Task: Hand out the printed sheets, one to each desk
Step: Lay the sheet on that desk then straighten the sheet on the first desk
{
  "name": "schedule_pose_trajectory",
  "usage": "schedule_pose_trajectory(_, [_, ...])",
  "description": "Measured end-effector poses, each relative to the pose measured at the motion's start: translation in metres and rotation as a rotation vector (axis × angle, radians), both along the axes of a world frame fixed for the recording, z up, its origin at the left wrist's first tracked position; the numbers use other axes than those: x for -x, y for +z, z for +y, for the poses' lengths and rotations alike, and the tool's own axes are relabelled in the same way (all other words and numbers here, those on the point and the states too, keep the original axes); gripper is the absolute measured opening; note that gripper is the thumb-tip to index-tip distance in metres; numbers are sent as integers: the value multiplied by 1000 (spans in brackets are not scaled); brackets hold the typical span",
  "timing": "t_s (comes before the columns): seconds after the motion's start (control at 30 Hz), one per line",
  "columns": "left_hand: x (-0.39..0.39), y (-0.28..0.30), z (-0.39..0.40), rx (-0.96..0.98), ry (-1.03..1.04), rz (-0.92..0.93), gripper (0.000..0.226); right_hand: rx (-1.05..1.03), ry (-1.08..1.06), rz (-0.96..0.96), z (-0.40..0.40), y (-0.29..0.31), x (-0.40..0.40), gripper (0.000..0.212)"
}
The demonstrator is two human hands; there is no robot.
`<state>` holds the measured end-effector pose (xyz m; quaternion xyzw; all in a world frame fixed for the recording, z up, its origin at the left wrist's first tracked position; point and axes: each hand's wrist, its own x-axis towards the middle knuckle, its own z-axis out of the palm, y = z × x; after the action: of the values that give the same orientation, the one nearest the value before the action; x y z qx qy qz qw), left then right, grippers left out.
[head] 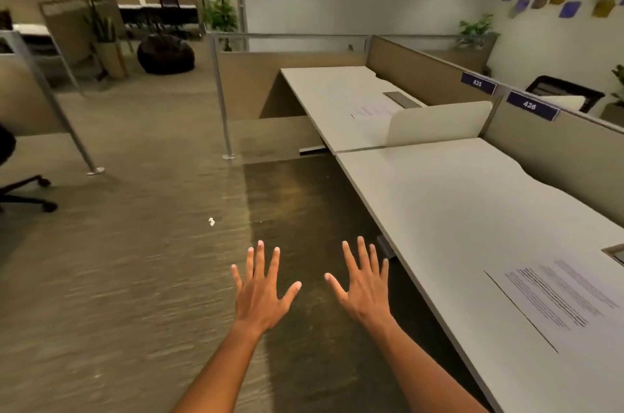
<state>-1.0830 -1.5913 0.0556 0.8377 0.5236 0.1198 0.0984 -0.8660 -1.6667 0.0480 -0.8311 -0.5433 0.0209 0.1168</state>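
Two white desks stand in a row on my right. The near desk [456, 210], labelled 436, carries a printed sheet [560, 297] near its right end. The far desk [324, 91], labelled 435, has another printed sheet [371, 110] lying flat by a low white divider [435, 123]. My left hand [260, 291] and my right hand [364, 284] are stretched out over the carpet to the left of the near desk, palms down, fingers spread. Neither hand holds anything.
Tan cubicle panels [422, 74] back both desks. Metal partition posts [221, 98] stand on the carpet ahead. A black office chair base [23, 189] is at the left, a dark beanbag [165, 54] farther back. A small white scrap [211, 221] lies on the floor.
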Motion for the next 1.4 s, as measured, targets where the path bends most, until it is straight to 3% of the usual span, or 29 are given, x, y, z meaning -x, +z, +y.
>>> schedule_pose_trajectory(0.3, [-15,-27,252,10,1,35,90,9,-8,-31,237,-13,-23,81])
schedule_pose_trajectory(0.63, [-30,13,542,-21,-96,-3,90,-28,-108,-1,510,14,-31,84])
schedule_pose_trajectory(0.8, [-56,2,668,-3,-136,27,90,-11,-143,20,637,4,-53,84])
schedule_pose_trajectory(1.1, [-145,-20,919,-16,-185,121,93,-6,-195,70,881,-14,-146,85])
schedule_pose_trajectory(1.4, [-275,-12,1102,18,-331,76,93,-58,-323,63,1039,-1,-250,83])
